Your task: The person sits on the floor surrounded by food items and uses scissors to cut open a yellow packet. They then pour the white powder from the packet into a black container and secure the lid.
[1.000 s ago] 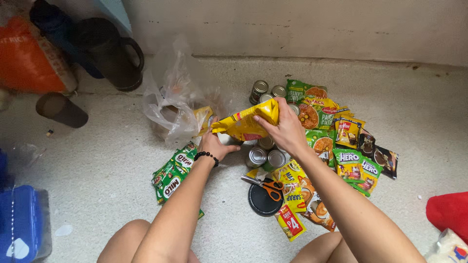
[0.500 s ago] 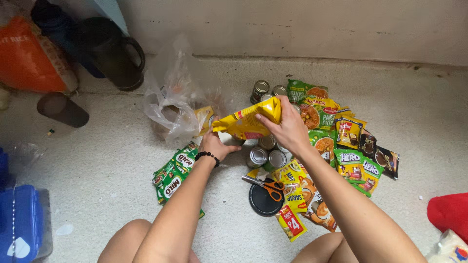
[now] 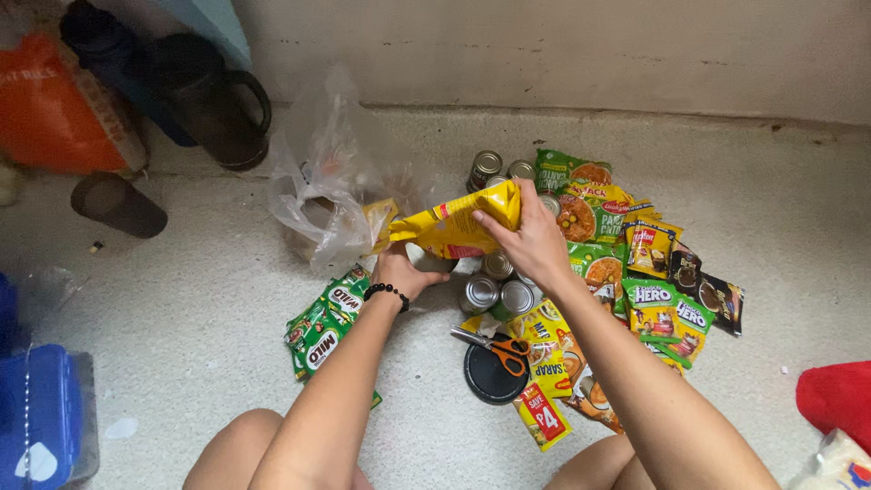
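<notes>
Yellow packet (image 3: 458, 225) hardly moved, still pinched by both hands' fingers (image 3: 490, 220).

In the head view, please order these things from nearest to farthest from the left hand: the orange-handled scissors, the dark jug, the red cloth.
1. Orange-handled scissors: lower right of the left hand, on a black lid.
2. Dark jug: upper left, by the wall.
3. Red cloth: far right edge.

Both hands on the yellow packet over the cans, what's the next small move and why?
Probably lift the yellow packet clear of the cans toward the clear plastic bag. The right hand pinches its top edge, the left hand supports it from below, and the bag sits just beside it.
</notes>
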